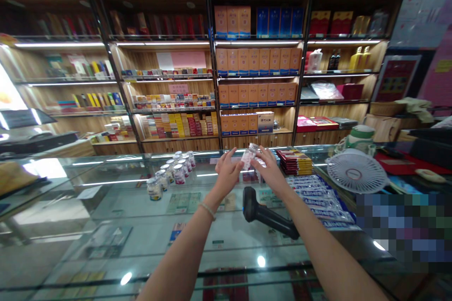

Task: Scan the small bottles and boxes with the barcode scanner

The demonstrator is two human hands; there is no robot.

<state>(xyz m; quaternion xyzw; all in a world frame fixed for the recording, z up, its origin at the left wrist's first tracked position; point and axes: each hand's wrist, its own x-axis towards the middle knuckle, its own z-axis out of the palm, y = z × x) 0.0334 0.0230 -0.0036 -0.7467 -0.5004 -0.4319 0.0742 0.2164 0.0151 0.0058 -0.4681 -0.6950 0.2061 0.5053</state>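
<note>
Holding jar (248, 157) beyond black scanner (268, 216)

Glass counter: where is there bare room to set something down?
The glass counter looks bare left of the white-lidded jars, and between them and the black scanner, though the left forearm crosses there; the cards seem to lie beneath the glass. Right of the scanner is crowded: blue-and-white packets, red-and-yellow packs, a fan.

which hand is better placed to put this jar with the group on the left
Probably the left hand: it's at the held jar, on the side nearer the grouped jars; the right hand is farther from them.
</note>
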